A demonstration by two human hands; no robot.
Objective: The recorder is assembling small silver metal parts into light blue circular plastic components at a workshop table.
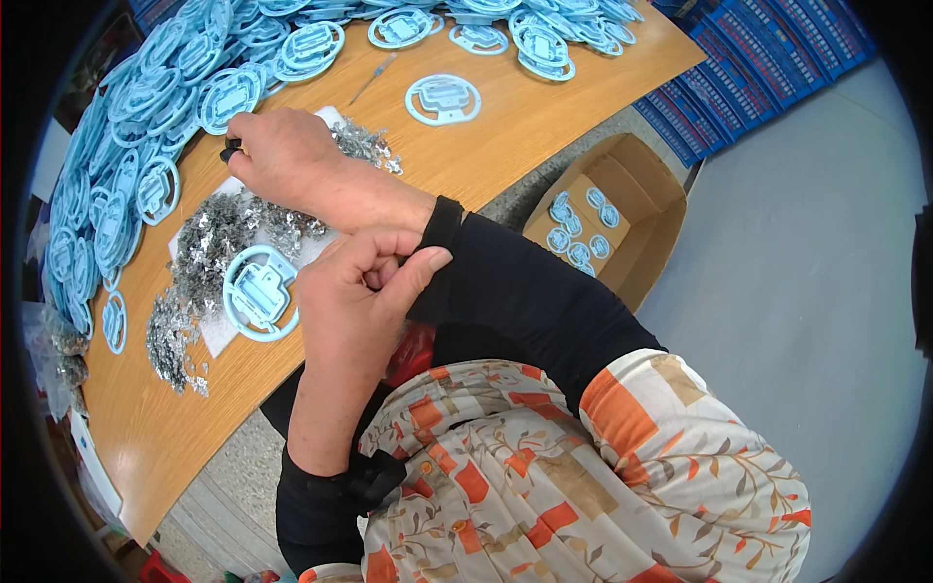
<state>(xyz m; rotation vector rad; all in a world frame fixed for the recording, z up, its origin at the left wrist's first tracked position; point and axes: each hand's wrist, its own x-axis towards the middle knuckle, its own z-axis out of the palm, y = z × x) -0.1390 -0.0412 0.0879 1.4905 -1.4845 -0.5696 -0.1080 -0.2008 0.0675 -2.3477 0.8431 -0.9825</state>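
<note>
My left hand (pixel 350 291) is closed at my right wrist, its thumb and curled fingers pinching the edge of a black sleeve cuff (pixel 443 225). Farther out, my right hand (pixel 292 160) is bent with its fingers closed above the table. A small black thing (pixel 230 150) shows at its fingertips; what it is I cannot make out. Beside my left hand, a light-blue round plastic part (pixel 260 291) with a cut-out middle lies partly over a white sheet (pixel 219 328). Small silvery metal pieces (pixel 219 243) are heaped on that sheet, partly hidden under my right hand.
A big pile of similar light-blue parts (pixel 146 92) covers the table's far left. One part (pixel 443 99) lies apart on the wooden table (pixel 525 117), near a thin pointed tool (pixel 373 78). A cardboard box (pixel 646 209) holds several parts; blue crates (pixel 748 73) are stacked behind.
</note>
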